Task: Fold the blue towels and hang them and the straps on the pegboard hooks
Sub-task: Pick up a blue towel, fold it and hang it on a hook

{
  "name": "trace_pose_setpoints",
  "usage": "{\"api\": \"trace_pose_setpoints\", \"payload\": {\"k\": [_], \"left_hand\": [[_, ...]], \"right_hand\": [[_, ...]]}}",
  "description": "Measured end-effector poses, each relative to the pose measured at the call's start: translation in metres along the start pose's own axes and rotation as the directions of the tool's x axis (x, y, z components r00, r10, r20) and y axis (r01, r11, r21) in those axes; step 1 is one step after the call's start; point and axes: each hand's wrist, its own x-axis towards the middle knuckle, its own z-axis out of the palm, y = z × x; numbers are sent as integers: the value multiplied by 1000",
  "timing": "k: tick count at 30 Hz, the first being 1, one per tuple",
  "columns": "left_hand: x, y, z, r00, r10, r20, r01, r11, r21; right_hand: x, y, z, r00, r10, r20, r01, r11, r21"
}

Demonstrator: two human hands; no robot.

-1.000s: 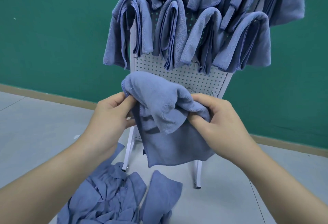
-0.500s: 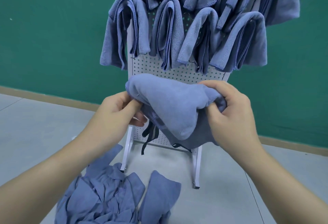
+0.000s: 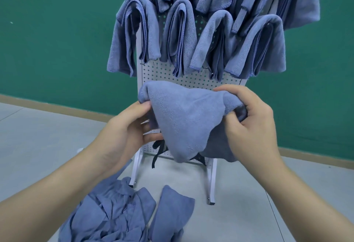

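Head view: the left hand (image 3: 128, 132) pinches one end of a blue towel (image 3: 183, 121), and the right hand (image 3: 247, 125) has its fingers curled tight round the other end, the cloth sagging between them in front of the pegboard (image 3: 191, 77). Folded towels (image 3: 220, 44) hang on the board above, dark straps (image 3: 156, 153) dangle near its foot, and a loose pile (image 3: 115, 215) lies on the floor (image 3: 239, 213) below.

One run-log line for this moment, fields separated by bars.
phase: folding | left hand: holds towel | right hand: grips towel | pegboard: behind | pile: floor
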Motion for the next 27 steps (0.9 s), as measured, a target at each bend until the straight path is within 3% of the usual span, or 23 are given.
{"api": "trace_pose_setpoints", "payload": {"k": [7,14,17,20,22,24,27], "left_hand": [[-3,0,8,1000,23,8,-23,999,37],[-3,10,3,990,-95,-101,99,994,36],[-1,10,-2,970,-116,-216,163,962,218],[2,2,-11,950,-63,-306,223,825,519],[1,-2,-9,961,35,-273,149,769,622],[-6,0,0,985,111,-130,4,745,667],[-18,-4,16,996,57,65,-86,726,683]], "right_hand": [[-5,-2,6,993,-42,113,45,999,-21],[2,6,0,999,47,5,-46,999,-14],[3,6,-1,998,66,-2,-66,996,-62],[2,4,-1,990,128,51,-122,987,-104],[0,4,-1,980,178,92,-161,973,-165],[-2,3,1,965,215,151,-170,949,-266],[-7,-1,9,941,245,232,-143,913,-382]]}}
